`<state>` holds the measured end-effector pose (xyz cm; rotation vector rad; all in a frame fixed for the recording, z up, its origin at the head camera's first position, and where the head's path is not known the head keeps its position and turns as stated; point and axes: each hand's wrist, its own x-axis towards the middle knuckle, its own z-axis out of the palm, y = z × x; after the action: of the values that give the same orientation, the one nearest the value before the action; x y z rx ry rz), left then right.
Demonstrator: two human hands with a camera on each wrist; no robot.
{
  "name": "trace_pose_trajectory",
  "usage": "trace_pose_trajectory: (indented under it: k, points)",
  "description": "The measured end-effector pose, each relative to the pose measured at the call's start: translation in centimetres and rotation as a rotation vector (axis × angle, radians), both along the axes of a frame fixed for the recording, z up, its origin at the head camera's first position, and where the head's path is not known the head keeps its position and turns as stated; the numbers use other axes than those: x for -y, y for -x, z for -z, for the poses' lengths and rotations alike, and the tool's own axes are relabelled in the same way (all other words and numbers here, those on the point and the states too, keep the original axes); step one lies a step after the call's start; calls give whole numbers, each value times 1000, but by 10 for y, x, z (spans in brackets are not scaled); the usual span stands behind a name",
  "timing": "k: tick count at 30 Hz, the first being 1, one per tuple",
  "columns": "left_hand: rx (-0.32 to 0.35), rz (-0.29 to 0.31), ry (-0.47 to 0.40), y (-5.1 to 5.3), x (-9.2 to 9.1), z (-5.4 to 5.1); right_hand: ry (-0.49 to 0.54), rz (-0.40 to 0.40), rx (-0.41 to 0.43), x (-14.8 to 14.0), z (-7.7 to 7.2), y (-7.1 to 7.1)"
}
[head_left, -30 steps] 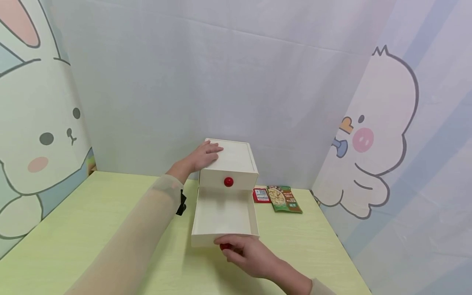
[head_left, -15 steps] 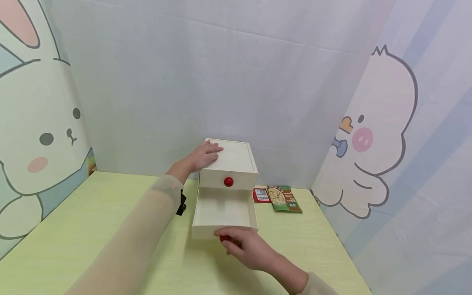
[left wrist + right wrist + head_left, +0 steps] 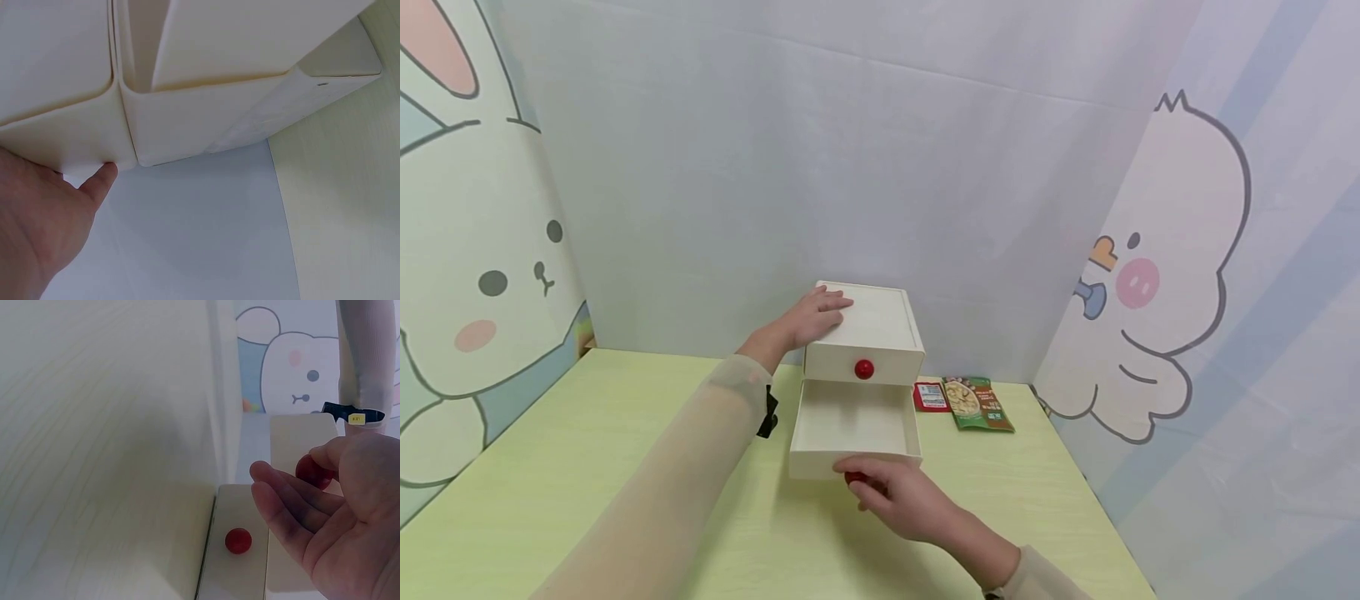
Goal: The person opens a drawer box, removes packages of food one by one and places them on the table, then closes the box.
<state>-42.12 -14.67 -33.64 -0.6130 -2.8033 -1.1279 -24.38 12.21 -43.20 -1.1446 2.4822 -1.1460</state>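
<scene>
A small white drawer cabinet [image 3: 872, 315] stands against the back curtain. My left hand [image 3: 812, 318] rests on its top at the left edge, fingers spread; in the left wrist view a digit of that hand [image 3: 47, 212] touches the cabinet's side. Below the upper drawer with its red knob [image 3: 864, 369], a drawer [image 3: 857, 425] is pulled out, and nothing is seen inside it. My right hand [image 3: 910, 500] pinches this drawer's red knob [image 3: 853, 477], partly hidden by the fingers. The right wrist view shows the pinched knob [image 3: 312, 472] and another red knob [image 3: 239, 541] on a lower drawer front.
On the light yellow-green table [image 3: 1022, 517], right of the cabinet, lie a green and brown food packet [image 3: 979, 404] and a small red packet [image 3: 931, 397] with a pale label. A grey curtain [image 3: 850, 167] hangs behind; cartoon-printed walls flank the table.
The pulled-out drawer has slid part of the way in toward the cabinet, with my right hand moving forward on its knob. My left hand has stayed in place on the cabinet top.
</scene>
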Motion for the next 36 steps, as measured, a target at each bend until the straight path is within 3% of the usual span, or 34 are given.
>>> trace_pose_trajectory:
  k: [36]
  points:
    - [8, -5, -15, 0, 0, 1, -37, 65, 14, 11, -3, 17]
